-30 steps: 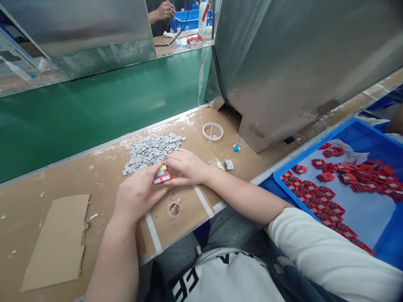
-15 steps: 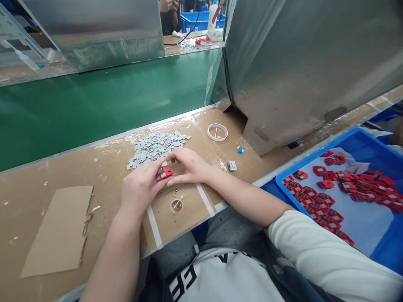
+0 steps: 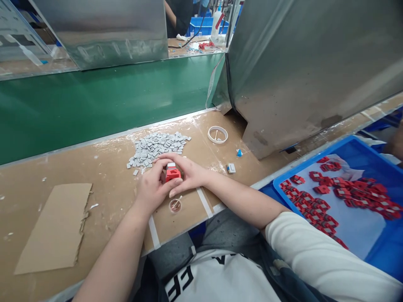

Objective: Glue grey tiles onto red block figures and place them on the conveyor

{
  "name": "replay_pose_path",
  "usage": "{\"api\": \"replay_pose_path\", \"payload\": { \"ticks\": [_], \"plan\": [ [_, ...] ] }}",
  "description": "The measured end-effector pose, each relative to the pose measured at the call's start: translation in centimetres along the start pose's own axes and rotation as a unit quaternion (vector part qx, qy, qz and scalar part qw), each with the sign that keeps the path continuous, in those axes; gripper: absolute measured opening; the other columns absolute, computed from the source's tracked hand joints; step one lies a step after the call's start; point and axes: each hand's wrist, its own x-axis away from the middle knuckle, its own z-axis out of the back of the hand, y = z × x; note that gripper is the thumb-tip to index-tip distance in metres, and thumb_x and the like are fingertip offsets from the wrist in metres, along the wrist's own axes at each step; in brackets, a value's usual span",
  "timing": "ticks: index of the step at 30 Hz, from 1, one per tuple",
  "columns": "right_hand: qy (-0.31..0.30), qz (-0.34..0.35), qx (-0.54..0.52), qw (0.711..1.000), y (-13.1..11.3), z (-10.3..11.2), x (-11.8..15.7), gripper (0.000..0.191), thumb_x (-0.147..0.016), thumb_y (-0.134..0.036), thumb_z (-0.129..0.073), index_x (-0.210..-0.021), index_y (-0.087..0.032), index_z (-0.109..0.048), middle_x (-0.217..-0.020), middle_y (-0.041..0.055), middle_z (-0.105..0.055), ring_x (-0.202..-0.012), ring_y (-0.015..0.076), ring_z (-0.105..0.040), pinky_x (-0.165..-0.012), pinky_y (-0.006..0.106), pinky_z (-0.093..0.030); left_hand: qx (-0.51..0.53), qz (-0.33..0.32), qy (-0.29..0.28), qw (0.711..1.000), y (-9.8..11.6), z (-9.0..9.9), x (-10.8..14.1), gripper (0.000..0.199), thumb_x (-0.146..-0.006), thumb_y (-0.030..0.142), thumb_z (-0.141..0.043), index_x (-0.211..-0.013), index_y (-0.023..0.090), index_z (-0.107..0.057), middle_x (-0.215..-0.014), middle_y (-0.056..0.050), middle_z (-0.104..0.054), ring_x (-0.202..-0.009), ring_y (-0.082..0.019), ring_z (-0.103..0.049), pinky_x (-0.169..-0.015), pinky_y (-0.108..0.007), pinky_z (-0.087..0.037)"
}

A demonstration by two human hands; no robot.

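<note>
A small red plastic piece with grey and white patches [image 3: 173,173] is held between my two hands over the table. My left hand [image 3: 153,184] wraps its fingers and thumb around the left side of the piece. From the right, my right hand [image 3: 191,173] curves its fingers over the far side, and its thumb lies near the front. Just beyond the fingers spreads a pile of small grey tiles [image 3: 157,147]. Close below the hands stands a little clear cup [image 3: 175,206] holding a dark reddish liquid and a cotton swab [image 3: 177,200].
At right, a blue bin [image 3: 278,184] holds many similar red pieces [image 3: 317,209] on white sheeting. A roll of tape [image 3: 217,134], a blue bit [image 3: 239,152] and a small white-and-blue block [image 3: 231,168] lie right of the pile. Cardboard [image 3: 53,226] lies left. Metal panels [image 3: 308,71] rise behind.
The red piece has turned so that a different face shows. My right hand has closed in around it, and both hands have come closer together.
</note>
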Motion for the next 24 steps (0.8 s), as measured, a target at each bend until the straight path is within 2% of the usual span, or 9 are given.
{"api": "replay_pose_path", "payload": {
  "ticks": [4, 8, 10, 15, 24],
  "plan": [
    [0.0, -0.007, 0.009, 1.0, -0.2, 0.0, 0.0, 0.101, -0.079, -0.058, -0.086, -0.159, -0.021, -0.036, -0.156, 0.0168, -0.049, -0.143, 0.0287, -0.053, -0.121, 0.043, -0.043, 0.016, -0.039, 0.003, 0.999, -0.3, -0.1, 0.0, 0.058, -0.097, 0.072, -0.055, -0.114, 0.019, -0.066, -0.078, -0.001, -0.07, -0.065, -0.017, -0.063, -0.063, -0.028, -0.046],
    [-0.003, 0.046, -0.008, 0.999, -0.6, -0.2, 0.0, 0.102, -0.077, -0.058, -0.087, -0.156, -0.018, -0.037, -0.151, 0.0181, -0.055, -0.14, 0.0282, -0.056, -0.12, 0.042, -0.044, -0.041, -0.146, 0.027, 0.988, -0.2, -0.3, -0.1, 0.046, -0.096, 0.063, -0.064, -0.111, 0.02, -0.068, -0.082, -0.001, -0.072, -0.069, -0.017, -0.065, -0.066, -0.027, -0.046],
    [0.009, 0.067, -0.004, 0.998, -0.6, -0.4, 0.0, 0.097, -0.078, -0.059, -0.086, -0.153, -0.017, -0.041, -0.146, 0.018, -0.059, -0.137, 0.0275, -0.06, -0.119, 0.041, -0.046, -0.049, -0.178, 0.037, 0.982, -0.1, -0.4, -0.1, 0.044, -0.097, 0.061, -0.064, -0.11, 0.02, -0.068, -0.08, 0.0, -0.072, -0.068, -0.016, -0.064, -0.066, -0.027, -0.046],
    [0.044, 0.074, 0.023, 0.996, -0.9, -0.9, 0.1, 0.083, -0.079, -0.059, -0.083, -0.142, -0.016, -0.051, -0.133, 0.0156, -0.068, -0.127, 0.0259, -0.067, -0.113, 0.038, -0.053, -0.072, -0.193, 0.056, 0.977, 0.3, -0.5, 0.0, 0.041, -0.099, 0.059, -0.064, -0.105, 0.018, -0.07, -0.074, 0.0, -0.07, -0.064, -0.015, -0.063, -0.065, -0.027, -0.045],
    [0.08, 0.091, 0.011, 0.993, -1.7, -1.5, 0.3, 0.074, -0.08, -0.053, -0.082, -0.137, -0.016, -0.053, -0.132, 0.0148, -0.07, -0.123, 0.0248, -0.07, -0.11, 0.035, -0.055, -0.09, -0.194, 0.066, 0.975, 0.7, -0.4, 0.3, 0.045, -0.1, 0.062, -0.059, -0.097, 0.018, -0.07, -0.067, 0.001, -0.066, -0.058, -0.014, -0.059, -0.059, -0.027, -0.042]
  ]
}}
